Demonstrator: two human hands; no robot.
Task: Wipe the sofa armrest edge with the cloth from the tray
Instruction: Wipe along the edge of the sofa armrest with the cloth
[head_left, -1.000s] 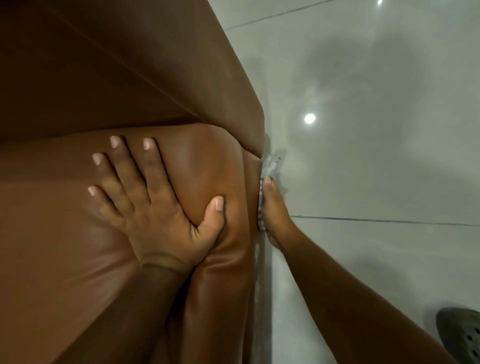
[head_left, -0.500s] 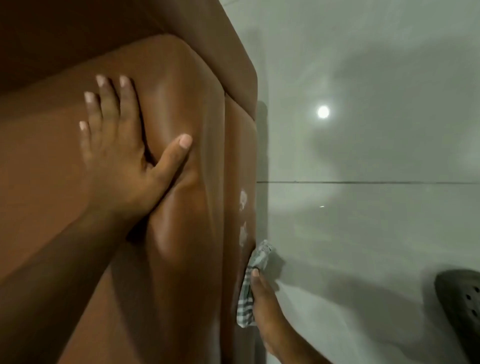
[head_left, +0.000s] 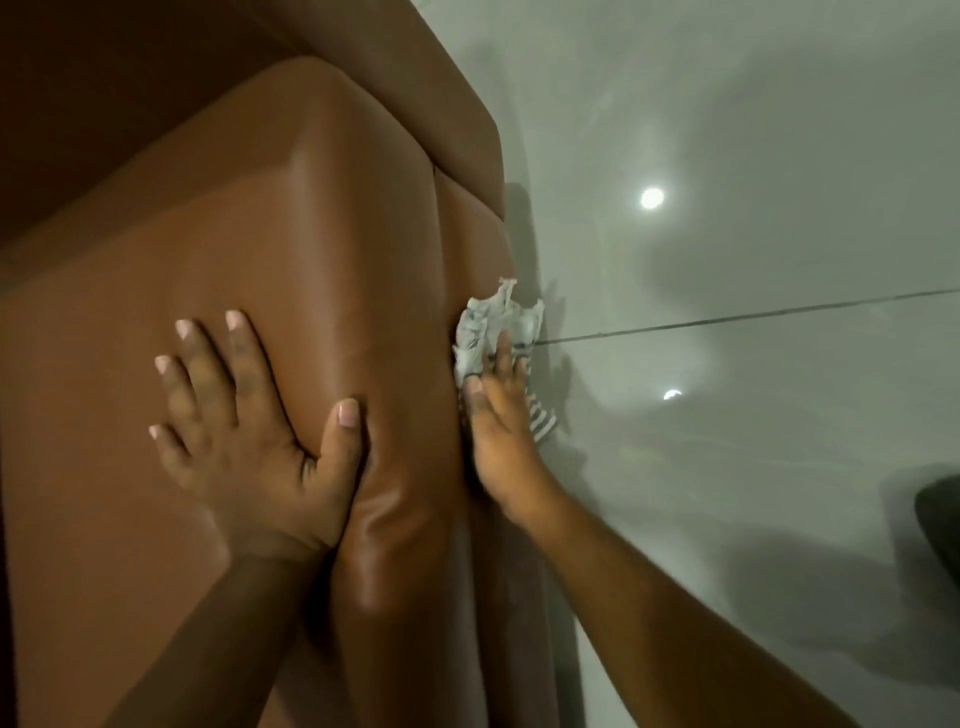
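Observation:
The brown leather sofa armrest (head_left: 322, 249) fills the left half of the view. My left hand (head_left: 249, 436) lies flat on its top with fingers spread and the thumb pressed into the leather. My right hand (head_left: 501, 431) presses a crumpled grey-white striped cloth (head_left: 493, 327) against the armrest's outer side edge (head_left: 467, 239). The cloth bunches above my fingertips, and a striped corner hangs out below the hand. No tray is in view.
A glossy grey tiled floor (head_left: 727, 467) with a dark grout line and light reflections lies to the right of the sofa. A dark shoe (head_left: 940, 525) shows at the right edge. The sofa back rises at the upper left.
My right hand has slid the cloth along the armrest's side edge, away from me. My left hand stays planted on the armrest top while the view has shifted.

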